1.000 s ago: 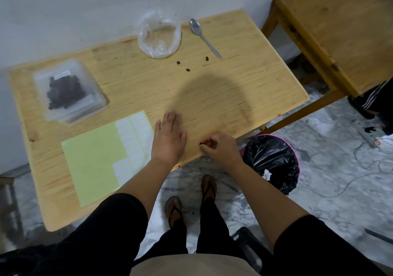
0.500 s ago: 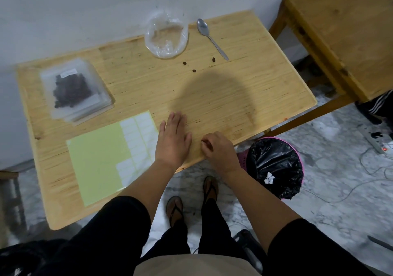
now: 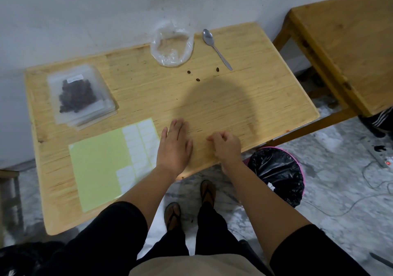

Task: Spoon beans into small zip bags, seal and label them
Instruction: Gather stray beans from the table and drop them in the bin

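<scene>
Right hand [image 3: 226, 146] has crept leftward; spoon [image 3: 215, 47], three beans [image 3: 198, 79] lie beyond.

Head camera looks steeply down, close over the table [image 3: 234, 105].

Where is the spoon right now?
The spoon lies on the far side of the wooden table, near the wall, just right of the clear plastic bag, with three loose beans scattered near its handle.
</scene>
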`<state>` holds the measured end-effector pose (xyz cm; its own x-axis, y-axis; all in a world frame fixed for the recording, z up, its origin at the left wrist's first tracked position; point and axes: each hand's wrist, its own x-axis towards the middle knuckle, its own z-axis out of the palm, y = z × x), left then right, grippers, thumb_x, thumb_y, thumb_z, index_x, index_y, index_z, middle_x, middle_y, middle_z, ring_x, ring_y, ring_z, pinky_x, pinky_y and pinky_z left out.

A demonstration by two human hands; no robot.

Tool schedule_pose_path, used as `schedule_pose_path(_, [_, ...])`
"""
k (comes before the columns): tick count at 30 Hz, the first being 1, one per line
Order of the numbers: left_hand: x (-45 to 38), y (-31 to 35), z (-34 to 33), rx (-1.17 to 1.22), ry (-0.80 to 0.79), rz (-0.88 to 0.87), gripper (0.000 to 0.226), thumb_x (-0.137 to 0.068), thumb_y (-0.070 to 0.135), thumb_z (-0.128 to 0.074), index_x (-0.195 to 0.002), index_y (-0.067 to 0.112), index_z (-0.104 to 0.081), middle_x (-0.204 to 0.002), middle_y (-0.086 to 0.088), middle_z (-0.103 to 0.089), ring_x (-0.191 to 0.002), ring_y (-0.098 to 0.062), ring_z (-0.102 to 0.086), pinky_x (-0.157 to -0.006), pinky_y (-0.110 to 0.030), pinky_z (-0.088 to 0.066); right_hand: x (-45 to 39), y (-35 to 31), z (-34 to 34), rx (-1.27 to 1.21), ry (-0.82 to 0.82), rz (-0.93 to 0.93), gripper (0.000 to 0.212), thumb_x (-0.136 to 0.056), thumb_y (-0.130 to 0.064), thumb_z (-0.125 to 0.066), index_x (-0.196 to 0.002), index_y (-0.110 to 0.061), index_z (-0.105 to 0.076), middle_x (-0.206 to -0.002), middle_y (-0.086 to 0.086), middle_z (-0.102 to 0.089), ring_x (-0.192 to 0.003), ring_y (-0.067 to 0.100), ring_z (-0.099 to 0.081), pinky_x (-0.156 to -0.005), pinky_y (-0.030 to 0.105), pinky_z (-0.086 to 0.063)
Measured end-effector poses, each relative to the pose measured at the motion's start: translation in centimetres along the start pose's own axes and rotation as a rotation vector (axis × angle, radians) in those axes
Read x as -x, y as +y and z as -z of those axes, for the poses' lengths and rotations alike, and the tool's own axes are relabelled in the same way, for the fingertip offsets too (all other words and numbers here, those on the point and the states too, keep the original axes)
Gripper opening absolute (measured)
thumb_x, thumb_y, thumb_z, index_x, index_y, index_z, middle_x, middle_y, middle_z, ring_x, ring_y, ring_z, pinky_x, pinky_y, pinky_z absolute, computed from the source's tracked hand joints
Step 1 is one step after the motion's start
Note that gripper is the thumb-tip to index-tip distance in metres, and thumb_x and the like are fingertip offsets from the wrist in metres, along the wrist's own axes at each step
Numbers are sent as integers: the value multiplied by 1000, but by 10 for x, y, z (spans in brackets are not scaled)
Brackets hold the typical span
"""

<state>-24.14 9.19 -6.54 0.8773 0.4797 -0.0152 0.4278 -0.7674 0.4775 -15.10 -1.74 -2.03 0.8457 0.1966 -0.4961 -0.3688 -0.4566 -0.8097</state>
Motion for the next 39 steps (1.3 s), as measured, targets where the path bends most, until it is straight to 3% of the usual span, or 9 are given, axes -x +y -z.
schedule_pose_path(4, [-25,5,0,-21,-5,63,51,-98,26,-40,-145,7,-30,-155,-11,-24,-146,-24,-11,-118,-40,-5,-18,-17,1,-542,-215,-197,21,-85,-3,-43,-65,-7,-49,-57,3,-52,-32,4,-30,-32,17,-22])
schedule_pose_path(8, [-63,6,-2,-94,-14,136,54,-100,32,-30,-149,9,-20,-158,-9,-12,-147,-22,-2,-118,-40,-1,-48,-34,2,-578,-395,-269,22,-85,-5,-34,-68,-12,-45,-52,1,-50,-36,7,-36,-33,16,-21])
schedule_pose_path(11, [-90,7,-4,-125,6,217,54,-100,34,-24,-149,10,-18,-159,-7,-10,-147,-21,0,-119,-40,-1,-76,-47,4,-405,-375,-242,27,-88,-10,-39,-67,-10,-56,-58,2,-49,-40,9,-39,-35,18,-25])
schedule_pose_path(15, [-131,7,-5,-102,66,307,54,-100,32,-24,-149,10,-18,-159,-7,-12,-147,-21,-2,-119,-41,-2,-117,-68,1,159,-282,155,14,-85,-26,-60,-84,-21,-73,-54,-17,-55,-48,-2,-46,-51,14,-38])
schedule_pose_path(19, [-156,7,-5,-131,121,397,55,-100,31,-24,-149,6,-18,-158,-9,-14,-146,-23,-7,-119,-42,-6,-151,-85,-12,376,-254,414,26,-84,-26,-65,-108,-18,-70,-73,-20,-59,-64,-6,-50,-73,7,-40])
schedule_pose_path(21, [-157,9,-6,-145,115,407,55,-100,30,-23,-149,6,-16,-158,-9,-14,-147,-22,-6,-119,-42,-5,-162,-92,-19,423,-262,463,30,-84,-24,-66,-112,-17,-68,-74,-16,-60,-67,-4,-51,-82,10,-40])
schedule_pose_path(24, [-156,9,-6,-139,105,408,55,-100,28,-23,-150,6,-14,-159,-8,-12,-147,-21,-5,-119,-40,-3,-175,-95,-28,548,-318,515,31,-85,-26,-66,-115,-18,-67,-101,0,-70,-93,9,-62,-96,22,-44])
schedule_pose_path(30, [-156,10,-4,-95,140,401,54,-100,25,-26,-150,6,-16,-158,-8,-15,-147,-20,-6,-118,-38,-2,-181,-93,-34,629,-320,722,24,-86,-23,-66,-107,-12,-71,-104,4,-72,-97,16,-66,-85,16,-41])
schedule_pose_path(39, [-156,11,-4,-92,158,385,53,-100,22,-27,-149,4,-17,-158,-11,-15,-147,-22,-7,-119,-35,-3,-181,-89,-35,762,-355,816,22,-96,-20,-50,-105,-8,-66,-103,6,-68,-93,20,-62,-81,30,-46])
